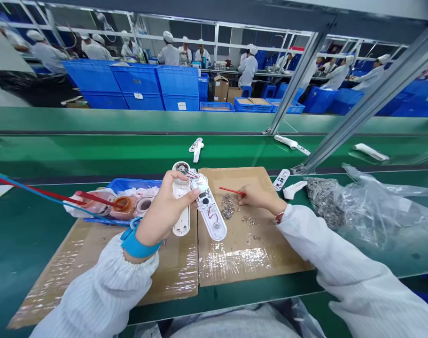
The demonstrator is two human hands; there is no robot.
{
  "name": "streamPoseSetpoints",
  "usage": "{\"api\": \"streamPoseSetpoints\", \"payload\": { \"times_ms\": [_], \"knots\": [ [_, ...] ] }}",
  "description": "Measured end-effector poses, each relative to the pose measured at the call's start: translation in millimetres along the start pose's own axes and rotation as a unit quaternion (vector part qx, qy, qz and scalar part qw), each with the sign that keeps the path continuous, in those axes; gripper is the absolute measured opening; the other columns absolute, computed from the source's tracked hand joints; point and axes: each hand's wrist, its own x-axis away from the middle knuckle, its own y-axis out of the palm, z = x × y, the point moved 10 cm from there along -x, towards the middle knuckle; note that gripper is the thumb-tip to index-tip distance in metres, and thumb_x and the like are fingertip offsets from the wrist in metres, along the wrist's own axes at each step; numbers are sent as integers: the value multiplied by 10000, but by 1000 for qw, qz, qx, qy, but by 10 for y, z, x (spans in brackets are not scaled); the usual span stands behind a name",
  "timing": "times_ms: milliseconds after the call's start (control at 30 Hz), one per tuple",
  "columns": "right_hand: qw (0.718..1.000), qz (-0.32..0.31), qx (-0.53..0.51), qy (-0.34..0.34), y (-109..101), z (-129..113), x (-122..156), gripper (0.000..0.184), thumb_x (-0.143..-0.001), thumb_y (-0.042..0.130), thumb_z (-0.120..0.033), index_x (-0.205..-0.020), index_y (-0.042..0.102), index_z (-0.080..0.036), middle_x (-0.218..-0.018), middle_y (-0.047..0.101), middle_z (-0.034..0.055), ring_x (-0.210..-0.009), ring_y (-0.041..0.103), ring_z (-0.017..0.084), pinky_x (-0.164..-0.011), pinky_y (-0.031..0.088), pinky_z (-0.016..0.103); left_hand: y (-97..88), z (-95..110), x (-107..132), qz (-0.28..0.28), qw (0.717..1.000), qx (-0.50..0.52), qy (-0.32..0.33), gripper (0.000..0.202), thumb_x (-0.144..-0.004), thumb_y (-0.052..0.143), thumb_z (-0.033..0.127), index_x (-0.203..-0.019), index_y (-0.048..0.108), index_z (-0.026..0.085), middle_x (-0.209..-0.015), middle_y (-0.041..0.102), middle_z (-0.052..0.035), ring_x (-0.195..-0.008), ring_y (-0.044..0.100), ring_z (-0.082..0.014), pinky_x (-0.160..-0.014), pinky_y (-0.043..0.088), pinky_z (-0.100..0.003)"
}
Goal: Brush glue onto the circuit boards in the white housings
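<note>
My left hand (171, 209) is closed around an opened white handheld device (181, 216). Its two halves lie side by side, joined by thin wires at the top. The right half, a cover with a circuit board (206, 199) and red wires, is pinched under my thumb. A thin red stick (231, 190) sticks out leftward from my right hand (258, 196). The fingertips of that hand are at the edge of a pile of small metal pieces (228, 207). Smaller clusters of the same pieces (251, 220) lie nearer on the cardboard (235, 267). A blue wrist strap (140, 241) circles my left wrist.
Left stands a blue tray (129, 184) with an orange jar (121, 206) and another red stick (97, 199). A plastic bag of metal pieces (324, 202) lies right. More white devices (198, 151) rest on the green belt (139, 152). A metal post (361, 98) slants across; co-workers (248, 68) sit beyond blue crates.
</note>
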Motion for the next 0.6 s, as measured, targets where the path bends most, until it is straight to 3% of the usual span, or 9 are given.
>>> {"api": "streamPoseSetpoints", "payload": {
  "times_ms": [100, 267, 433, 600],
  "knots": [
    [1000, -17, 6, -4, 76, 76, -43, 256, -910, 562, -374, -850, 591, -126, -790, 585, 3, -697, 566, 123, -684, 491, 296, -18, -53, -14, 1, 1000, 0, -2, 381, -712, 707, 287, -926, 396, 236, -890, 608, 14, -722, 614, -131, -598, 511, -235],
    [1000, 6, 20, 19, -51, 160, 60, 198, -882, 584, -328, -837, 598, -136, -772, 584, 17, -653, 534, 127, -621, 439, 268, -83, -181, -37, 6, 1000, -6, -9, 365, -719, 706, 300, -932, 417, 238, -886, 606, 14, -746, 621, -143, -603, 524, -249],
    [1000, 24, 2, -12, -77, -146, 173, 137, -772, 683, -286, -776, 625, -162, -722, 606, 27, -627, 532, 148, -545, 333, 252, 0, -270, -97, -8, 999, 41, -13, 378, -722, 705, 265, -933, 393, 239, -965, 613, 4, -784, 645, -150, -657, 548, -287],
    [999, 22, -23, -40, 64, -336, 165, 79, -789, 661, -222, -756, 643, -153, -709, 606, 32, -620, 539, 148, -561, 342, 248, 80, -284, -122, -20, 997, 69, -16, 365, -736, 693, 239, -929, 383, 238, -971, 612, 9, -790, 654, -149, -678, 560, -298]
  ]
}}
